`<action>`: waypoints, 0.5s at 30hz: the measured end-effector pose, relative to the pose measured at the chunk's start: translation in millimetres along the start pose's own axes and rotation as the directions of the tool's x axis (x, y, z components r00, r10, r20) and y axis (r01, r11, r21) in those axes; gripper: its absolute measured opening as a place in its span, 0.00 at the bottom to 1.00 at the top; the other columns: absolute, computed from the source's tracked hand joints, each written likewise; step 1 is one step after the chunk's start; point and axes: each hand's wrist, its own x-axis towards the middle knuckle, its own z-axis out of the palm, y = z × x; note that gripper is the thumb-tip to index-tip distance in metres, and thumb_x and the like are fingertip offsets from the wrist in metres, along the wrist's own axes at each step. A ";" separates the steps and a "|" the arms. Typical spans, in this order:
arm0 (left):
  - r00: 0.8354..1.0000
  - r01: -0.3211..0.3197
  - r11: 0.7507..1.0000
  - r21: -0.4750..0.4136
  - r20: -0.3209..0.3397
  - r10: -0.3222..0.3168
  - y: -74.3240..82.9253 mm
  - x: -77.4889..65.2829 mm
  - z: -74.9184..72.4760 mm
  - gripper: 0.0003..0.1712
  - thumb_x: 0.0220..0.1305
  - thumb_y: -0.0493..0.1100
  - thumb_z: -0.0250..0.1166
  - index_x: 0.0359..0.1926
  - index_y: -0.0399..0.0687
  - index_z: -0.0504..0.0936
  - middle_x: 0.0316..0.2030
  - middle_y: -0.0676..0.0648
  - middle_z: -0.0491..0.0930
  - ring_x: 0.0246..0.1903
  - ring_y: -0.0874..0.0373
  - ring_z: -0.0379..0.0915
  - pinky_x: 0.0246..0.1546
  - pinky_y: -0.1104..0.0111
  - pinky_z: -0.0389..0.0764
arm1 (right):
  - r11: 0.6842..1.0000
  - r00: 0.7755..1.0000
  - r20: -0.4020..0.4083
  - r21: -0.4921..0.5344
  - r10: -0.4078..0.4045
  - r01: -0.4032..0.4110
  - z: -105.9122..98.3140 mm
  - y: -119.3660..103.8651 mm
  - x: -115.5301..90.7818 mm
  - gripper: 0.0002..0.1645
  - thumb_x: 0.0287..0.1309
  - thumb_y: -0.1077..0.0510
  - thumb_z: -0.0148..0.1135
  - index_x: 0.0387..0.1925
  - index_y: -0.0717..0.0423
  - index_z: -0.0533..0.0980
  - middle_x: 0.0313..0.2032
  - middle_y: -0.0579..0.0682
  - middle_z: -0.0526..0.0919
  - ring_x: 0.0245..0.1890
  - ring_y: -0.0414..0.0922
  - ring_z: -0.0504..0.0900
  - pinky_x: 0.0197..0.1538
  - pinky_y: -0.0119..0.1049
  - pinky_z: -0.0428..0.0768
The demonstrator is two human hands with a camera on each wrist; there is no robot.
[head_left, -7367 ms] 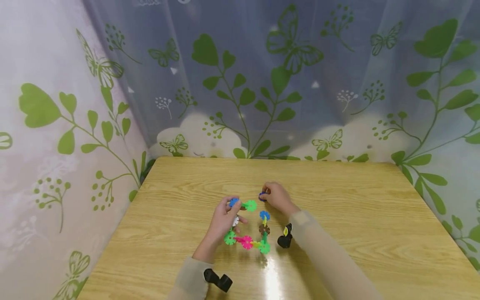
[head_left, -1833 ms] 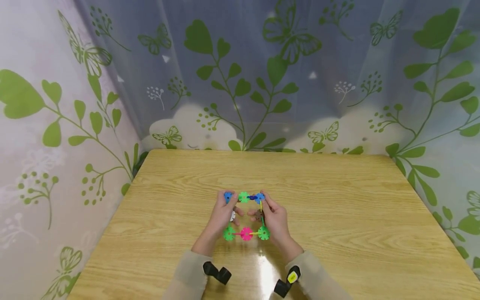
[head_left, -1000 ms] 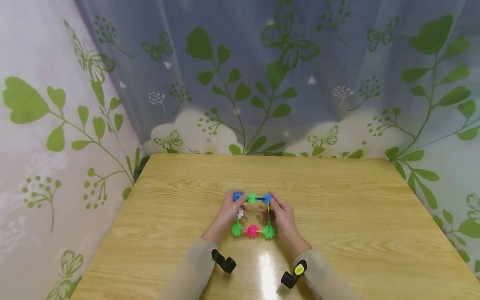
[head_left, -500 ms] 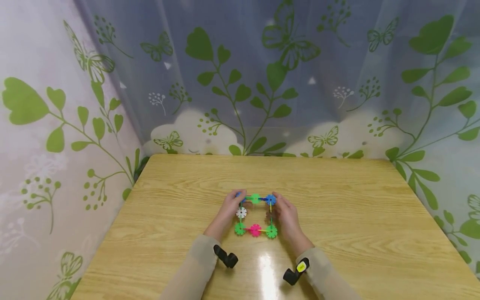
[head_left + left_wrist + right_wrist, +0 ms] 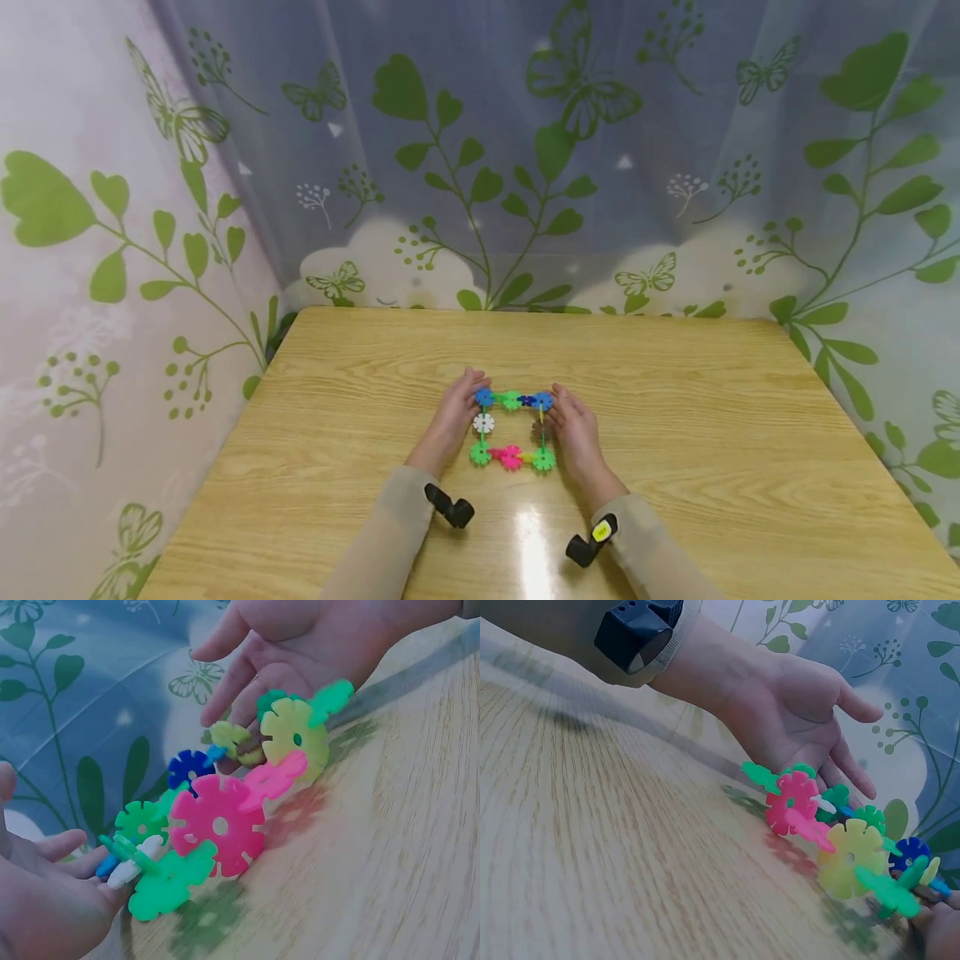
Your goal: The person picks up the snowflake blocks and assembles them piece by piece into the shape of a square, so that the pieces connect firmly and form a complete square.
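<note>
A square frame of interlocking snowflake discs sits between my two hands in the head view. Its corners are two blue discs [image 5: 484, 397] at the back and two green discs [image 5: 481, 453] in front. A white disc [image 5: 483, 423] is in the left side, a brown disc [image 5: 538, 430] in the right, a pink disc [image 5: 512, 457] in the front. My left hand [image 5: 447, 419] lies along the left side, fingers extended and thumb off the frame. Along the right side, my right hand [image 5: 579, 431] has relaxed fingers by the brown disc. Some right fingertips are hidden.
The wooden table [image 5: 360, 367] reaches back to a patterned curtain [image 5: 480, 167]. Small black cameras [image 5: 450, 506] are strapped to both wrists. In the left wrist view, the discs cast shadows on the tabletop [image 5: 390, 847].
Earlier my right hand held a dark blue disc apart; it now links the back side. Both hands then held the frame. They have since loosened, the left thumb coming off the blue corner.
</note>
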 end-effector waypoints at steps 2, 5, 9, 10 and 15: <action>1.000 0.001 1.000 -0.031 0.017 0.000 0.7 0.0 -1.5 0.38 0.73 0.59 0.38 0.67 0.31 0.52 0.66 0.32 0.55 0.67 0.44 0.46 0.69 0.54 0.48 | 1.000 1.000 0.013 0.016 -0.009 0.009 -1.1 1.0 0.4 0.29 0.71 0.54 0.42 0.65 0.72 0.56 0.64 0.67 0.60 0.64 0.57 0.61 0.65 0.44 0.64; 0.999 -0.005 0.998 -0.063 0.041 0.007 5.0 -2.0 -2.8 0.37 0.73 0.58 0.38 0.67 0.30 0.52 0.66 0.31 0.53 0.68 0.44 0.45 0.69 0.55 0.45 | 1.000 1.000 0.022 0.024 -0.017 0.017 -2.4 1.8 0.9 0.30 0.71 0.54 0.42 0.65 0.72 0.55 0.64 0.67 0.59 0.65 0.57 0.59 0.66 0.44 0.63; 0.999 -0.032 0.997 -0.067 0.008 0.033 2.4 0.8 -5.8 0.39 0.71 0.61 0.42 0.66 0.32 0.56 0.66 0.33 0.55 0.67 0.45 0.49 0.69 0.57 0.49 | 1.000 1.000 0.016 0.013 -0.022 0.021 -3.6 1.8 0.5 0.30 0.71 0.54 0.42 0.65 0.71 0.55 0.65 0.65 0.59 0.66 0.54 0.58 0.66 0.41 0.61; 0.999 -0.039 0.997 -0.071 -0.008 0.039 0.1 2.0 -6.9 0.39 0.70 0.62 0.43 0.65 0.33 0.57 0.65 0.34 0.56 0.66 0.46 0.51 0.68 0.58 0.51 | 1.000 1.000 0.013 0.009 -0.020 0.020 -4.1 2.1 0.4 0.30 0.71 0.54 0.43 0.65 0.70 0.56 0.65 0.64 0.59 0.66 0.53 0.58 0.67 0.40 0.61; 0.997 -0.065 0.993 -0.100 -0.055 0.060 -4.4 0.9 -13.9 0.34 0.71 0.57 0.46 0.64 0.34 0.60 0.64 0.33 0.59 0.65 0.44 0.54 0.66 0.58 0.57 | 1.000 1.000 0.013 0.017 -0.013 0.013 -8.0 2.6 -1.1 0.31 0.71 0.53 0.44 0.65 0.69 0.56 0.66 0.63 0.58 0.66 0.51 0.58 0.67 0.38 0.60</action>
